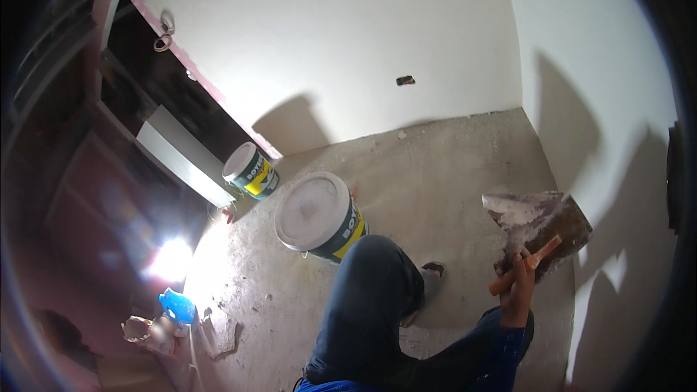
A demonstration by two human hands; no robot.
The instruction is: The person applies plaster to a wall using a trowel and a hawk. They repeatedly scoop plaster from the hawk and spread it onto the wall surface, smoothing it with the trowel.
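Observation:
My right hand [518, 289] comes in at the lower right in a blue sleeve, fingers wrapped round an orange handle. With it I hold a plastering trowel [575, 231], its broad brown plate tilted beside the right wall. Pale compound is smeared over part of the plate; whether a second blade overlaps it, I cannot tell. My left hand is out of sight. By my bent knee [370, 268] stands a large bucket [314, 210], dark green and yellow with a pale lid. A smaller bucket [249, 169] of the same colours sits farther back.
A bright lamp [171, 258] glares at the left, near a blue object [178, 306] and crumpled scraps [149, 330]. A white panel [181, 154] leans by the doorway. The far wall has a small cut-out [405, 80] and a hanging cable coil [163, 42]. The right wall [588, 43] stands close beside the trowel.

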